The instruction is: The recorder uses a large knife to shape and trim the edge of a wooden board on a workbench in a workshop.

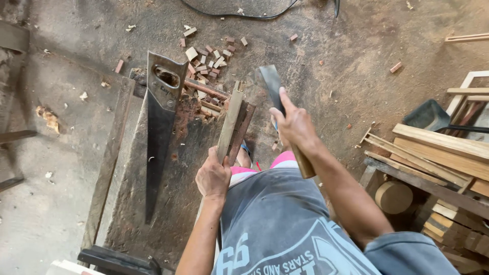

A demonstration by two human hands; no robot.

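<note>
The person's left hand (pixel 213 175) is wrapped around the lower end of a narrow wood strip (pixel 232 121), holding it tilted up off the right edge of a worn, rust-stained workbench (pixel 168 203). The right hand (pixel 294 125) is closed on the wooden handle of a broad-bladed chopper (pixel 271 84), index finger stretched along it, the blade raised just right of the strip's top end. A handsaw (pixel 160 122) lies lengthwise on the workbench to the left, and small wood offcuts (pixel 211 53) are scattered on the floor beyond the bench's far edge.
</note>
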